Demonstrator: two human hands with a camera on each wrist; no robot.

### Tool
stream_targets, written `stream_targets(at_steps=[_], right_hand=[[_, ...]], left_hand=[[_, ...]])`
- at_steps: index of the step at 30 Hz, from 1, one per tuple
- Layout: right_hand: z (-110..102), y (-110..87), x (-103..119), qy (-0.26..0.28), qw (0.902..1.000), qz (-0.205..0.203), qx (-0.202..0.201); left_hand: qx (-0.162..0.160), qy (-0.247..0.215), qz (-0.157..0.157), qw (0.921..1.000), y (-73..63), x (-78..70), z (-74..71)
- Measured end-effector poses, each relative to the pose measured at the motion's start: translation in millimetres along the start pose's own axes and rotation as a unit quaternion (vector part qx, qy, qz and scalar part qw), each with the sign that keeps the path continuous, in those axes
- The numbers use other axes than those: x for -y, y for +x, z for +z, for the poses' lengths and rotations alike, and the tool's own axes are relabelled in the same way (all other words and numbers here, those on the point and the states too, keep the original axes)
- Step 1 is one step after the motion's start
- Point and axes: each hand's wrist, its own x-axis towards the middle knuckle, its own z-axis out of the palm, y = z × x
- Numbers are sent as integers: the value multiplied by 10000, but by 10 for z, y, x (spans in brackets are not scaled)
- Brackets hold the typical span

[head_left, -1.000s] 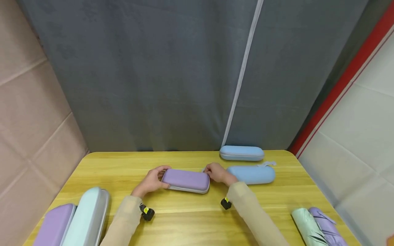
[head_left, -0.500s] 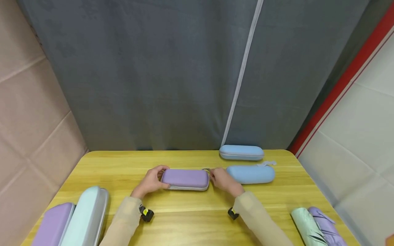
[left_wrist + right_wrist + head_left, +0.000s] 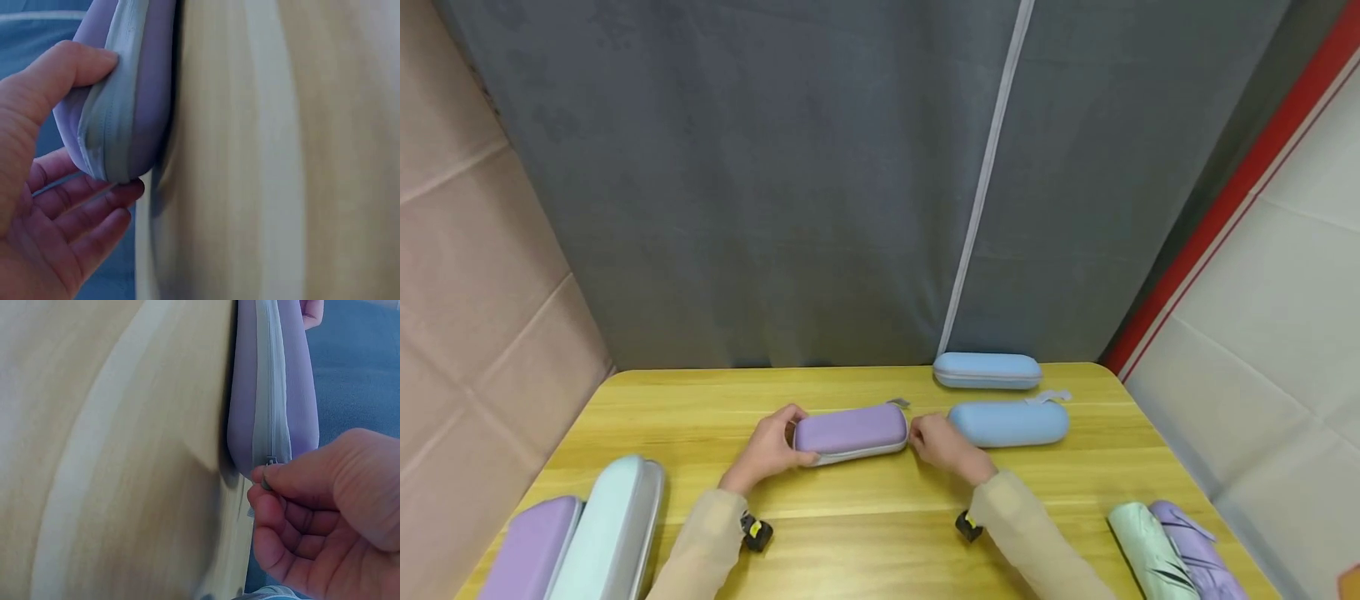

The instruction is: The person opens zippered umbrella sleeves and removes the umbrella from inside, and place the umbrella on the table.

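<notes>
At far left I have a smooth purple case (image 3: 531, 546) and a taller pale mint-green case (image 3: 606, 529), side by side near the front edge, well apart from the work. Next comes the left hand (image 3: 769, 454), thumb on one side and fingers behind, gripping the left end of an oblong purple case with a grey zip band (image 3: 853, 429). That case sits mid-table, slightly angled; I can't tell whether it is fully down. At its right end, the right hand (image 3: 943, 446) pinches the small metal zip pull (image 3: 267, 481).

I judge the step to be working the zip; which way, I can't tell. The next move calls for a steady left hold while the pull follows the corner.

Right of that, two rounded light-blue cases, one behind (image 3: 987, 370) and one in front (image 3: 1011, 424), limit me: the front one is just beside my right hand. I'd swing nearer the body, over the yellow wooden tabletop (image 3: 850, 542), short of the green and purple rolled fabric bundles (image 3: 1150, 550) at far right.
</notes>
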Motion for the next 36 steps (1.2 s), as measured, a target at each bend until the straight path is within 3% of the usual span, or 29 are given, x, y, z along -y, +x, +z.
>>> stream_targets(at_steps=[4,12,19,36], right_hand=[[30,-6,16,18,9999,105,-64],[89,-13,47,174,9980,314,-527],[167,1,117,181,9946,367,-955],[278,8,314,390,9962,314,-706]], left_hand=[[-156,482,128,9986,-64,-78,0],[-457,1281,76,9907,-191,-239,43],[-786,1621,-133,9836,-308,-382,168],[-1114,2597,-275,9588,-508,-640,350]])
